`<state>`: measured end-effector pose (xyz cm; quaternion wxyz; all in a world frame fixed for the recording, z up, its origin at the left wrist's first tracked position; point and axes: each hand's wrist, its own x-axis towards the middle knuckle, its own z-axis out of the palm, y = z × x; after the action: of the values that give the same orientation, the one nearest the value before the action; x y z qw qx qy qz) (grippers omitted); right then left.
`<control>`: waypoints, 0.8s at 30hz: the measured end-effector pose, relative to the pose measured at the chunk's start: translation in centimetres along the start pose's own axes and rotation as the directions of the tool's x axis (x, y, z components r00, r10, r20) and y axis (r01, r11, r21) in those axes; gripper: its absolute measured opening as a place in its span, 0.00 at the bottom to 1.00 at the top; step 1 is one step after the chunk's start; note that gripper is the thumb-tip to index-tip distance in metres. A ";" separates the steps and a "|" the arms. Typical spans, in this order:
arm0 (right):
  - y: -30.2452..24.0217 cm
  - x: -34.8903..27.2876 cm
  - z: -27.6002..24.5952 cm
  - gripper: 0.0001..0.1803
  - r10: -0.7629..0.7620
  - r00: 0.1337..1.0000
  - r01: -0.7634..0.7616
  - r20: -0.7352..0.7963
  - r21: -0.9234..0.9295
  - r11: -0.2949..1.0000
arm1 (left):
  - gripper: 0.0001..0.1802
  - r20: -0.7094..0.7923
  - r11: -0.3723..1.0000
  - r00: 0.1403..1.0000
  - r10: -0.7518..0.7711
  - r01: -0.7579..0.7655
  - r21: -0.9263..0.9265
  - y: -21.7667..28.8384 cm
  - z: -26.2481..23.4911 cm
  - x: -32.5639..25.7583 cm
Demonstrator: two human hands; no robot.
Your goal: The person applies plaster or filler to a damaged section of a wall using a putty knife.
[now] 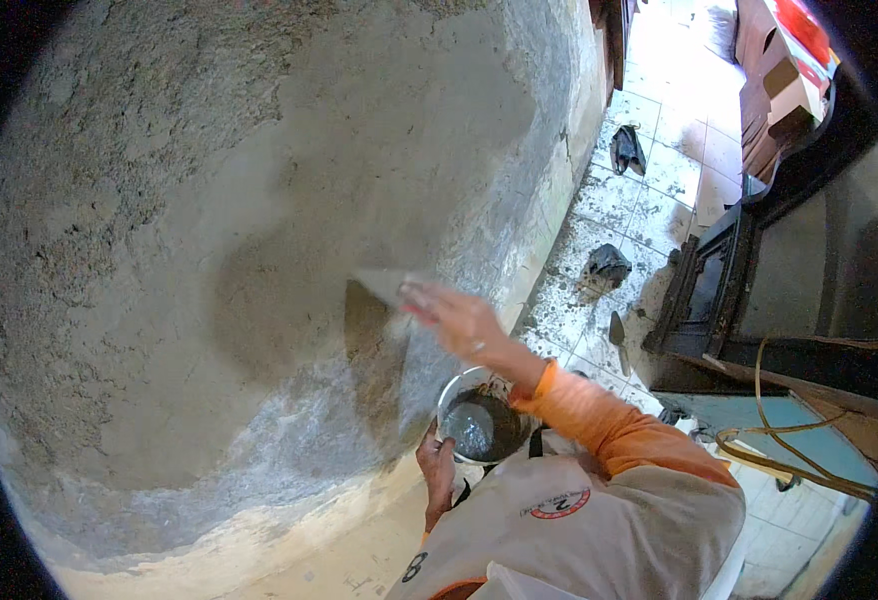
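My right hand [467, 325] is closed on a trowel [381, 284], whose thin, pale blade is smeared by motion. The blade is close to a rough wall [339, 190] coated in grey plaster; whether it touches the surface I cannot tell. Lower down, my left hand [436, 462] grips the side of a white bucket [446, 400], held against my body. Inside the bucket lies wet grey mortar [481, 424] with a shiny surface. Damp darker patches and the shadow of my arm mark the plaster.
Grey splatters cover the white floor tiles [599, 200] along the wall. Two dark crumpled lumps [610, 263] and a spoon-shaped tool [617, 330] lie there. To the right stand a dark wooden frame with glass [809, 250], a yellow hose [759, 400] and a cardboard box [792, 95].
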<state>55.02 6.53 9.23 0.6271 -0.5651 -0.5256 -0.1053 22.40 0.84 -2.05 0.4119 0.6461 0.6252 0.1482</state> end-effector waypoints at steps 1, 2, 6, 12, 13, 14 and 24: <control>1.9 0.9 -1.4 0.26 -0.009 1.000 0.010 0.015 -0.056 0.998 | 0.32 0.036 0.996 0.999 -0.015 0.018 -0.083 0.0 0.0 0.0; 4.2 2.1 -2.8 0.25 -0.098 0.993 0.091 -0.066 -0.101 0.991 | 0.32 0.021 0.997 1.000 0.007 -0.005 -0.080 -0.1 0.1 -0.1; 12.0 7.0 -6.1 0.32 -0.178 0.984 0.165 -0.008 -0.341 0.925 | 0.32 0.025 0.966 0.998 -0.051 0.056 -0.253 -0.6 0.3 -0.9; 13.9 9.1 -5.4 0.34 -0.141 0.990 0.135 0.017 -0.405 0.904 | 0.33 0.004 0.975 0.994 -0.110 0.108 -0.195 0.0 0.1 -1.6; 13.8 9.2 -4.7 0.34 -0.176 0.984 0.165 0.008 -0.396 0.904 | 0.34 0.006 0.980 0.990 -0.139 0.138 -0.142 0.0 0.1 -1.6; 13.7 9.3 -3.9 0.34 -0.154 0.987 0.156 0.036 -0.380 0.912 | 0.34 0.005 0.980 0.989 -0.145 0.144 -0.139 0.1 0.2 -1.6; 13.1 4.1 -3.0 0.31 -0.083 0.977 0.153 0.196 -0.375 0.914 | 0.34 0.030 0.976 0.983 -0.183 0.185 -0.113 0.9 0.2 -1.2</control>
<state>67.93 10.38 5.15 0.4465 -0.6521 -0.5809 -0.1948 22.89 -0.22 -1.15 0.4665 0.5622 0.6686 0.1389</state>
